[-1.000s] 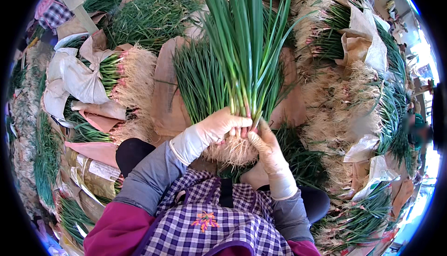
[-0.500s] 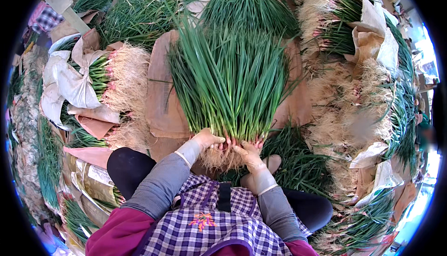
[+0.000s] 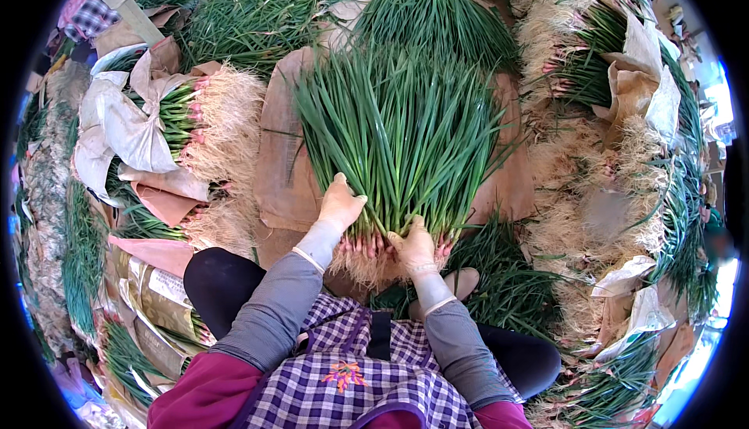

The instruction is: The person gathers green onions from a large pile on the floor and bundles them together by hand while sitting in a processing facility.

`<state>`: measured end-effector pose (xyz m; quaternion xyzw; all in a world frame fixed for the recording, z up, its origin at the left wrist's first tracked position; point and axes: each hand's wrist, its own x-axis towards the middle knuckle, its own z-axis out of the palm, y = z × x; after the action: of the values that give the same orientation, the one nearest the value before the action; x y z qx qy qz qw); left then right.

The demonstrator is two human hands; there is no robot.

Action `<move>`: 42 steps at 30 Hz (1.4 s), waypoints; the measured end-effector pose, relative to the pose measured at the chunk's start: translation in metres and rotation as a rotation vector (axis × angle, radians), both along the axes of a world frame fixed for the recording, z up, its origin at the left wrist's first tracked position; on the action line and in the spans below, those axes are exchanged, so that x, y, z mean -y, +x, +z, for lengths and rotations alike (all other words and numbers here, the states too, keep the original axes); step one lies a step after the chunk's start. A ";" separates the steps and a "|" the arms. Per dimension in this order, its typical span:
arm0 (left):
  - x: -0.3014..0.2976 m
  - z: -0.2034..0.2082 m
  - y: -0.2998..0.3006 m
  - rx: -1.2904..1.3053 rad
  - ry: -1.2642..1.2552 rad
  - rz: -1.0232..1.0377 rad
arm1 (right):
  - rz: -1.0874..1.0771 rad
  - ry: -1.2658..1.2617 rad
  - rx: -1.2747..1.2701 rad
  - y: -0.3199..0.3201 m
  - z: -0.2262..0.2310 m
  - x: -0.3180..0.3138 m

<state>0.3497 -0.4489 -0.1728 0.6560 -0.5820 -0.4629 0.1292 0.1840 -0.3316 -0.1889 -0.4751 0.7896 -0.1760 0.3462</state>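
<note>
A wide, fanned bunch of spring onions point(image 3: 406, 132) lies before me, green leaves pointing away, pinkish stem bases and pale roots toward me. My left hand point(image 3: 339, 206), in a thin pale glove, is closed over stalks at the bunch's left side, above the stem bases. Lower and nearer the middle, my right hand point(image 3: 413, 247), gloved alike, grips the stems just above the roots, its thumb pointing left. The undersides of both hands' fingers are hidden by the hands and leaves. Beneath the bunch is a brown sheet point(image 3: 281, 187).
Wrapped onion bundles point(image 3: 230, 117) stand at my left, with white cloth point(image 3: 125, 128) around them. More rooty bundles point(image 3: 608, 163) line the right side. Another bunch point(image 3: 437, 19) lies beyond mine, beside a heap of loose leaves point(image 3: 261, 15). Loose greens point(image 3: 507, 273) lie by my right knee.
My left hand has moved up from the root end onto the lower stalks. My right hand stays near the stem bases, slightly higher. Leaves that stuck up at the left now lie lower.
</note>
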 end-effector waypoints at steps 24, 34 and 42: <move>0.004 -0.045 -0.010 -0.462 -0.049 0.346 | -0.083 -0.007 0.179 0.038 0.007 0.026; -0.003 -0.043 -0.017 -0.358 -0.255 0.316 | -0.047 0.054 0.242 0.036 -0.008 0.037; -0.009 -0.021 -0.023 -0.235 -0.473 0.228 | -0.242 -0.198 0.834 -0.006 0.064 0.010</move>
<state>0.3263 -0.4399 -0.1942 0.6107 -0.5775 -0.3694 0.3963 0.1785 -0.3415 -0.1247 -0.2985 0.6116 -0.4668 0.5648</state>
